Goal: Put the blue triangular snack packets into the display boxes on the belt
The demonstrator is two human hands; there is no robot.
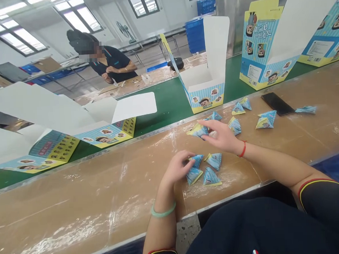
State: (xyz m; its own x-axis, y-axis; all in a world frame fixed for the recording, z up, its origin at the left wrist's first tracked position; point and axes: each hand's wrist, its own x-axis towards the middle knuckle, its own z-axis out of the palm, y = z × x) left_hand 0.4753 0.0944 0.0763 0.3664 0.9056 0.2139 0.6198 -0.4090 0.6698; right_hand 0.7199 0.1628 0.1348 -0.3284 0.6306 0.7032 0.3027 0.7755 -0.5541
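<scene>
Small blue-and-yellow triangular packets lie on the brown taped worktop (76, 200). My left hand (176, 168) curls its fingers onto a packet (196, 160) in a tight cluster of several, beside another packet (212, 176). My right hand (219, 135), red cord at the wrist, reaches further back and pinches a packet (198, 130) near the worktop's far edge. More loose packets (265, 120) lie to its right.
Open printed cartons stand on the green conveyor belt (168, 100): one (206, 91) just behind my right hand, others at left (101, 130) and right (263, 50). A black phone (276, 103) lies on the worktop. Another person (109, 62) works across the belt.
</scene>
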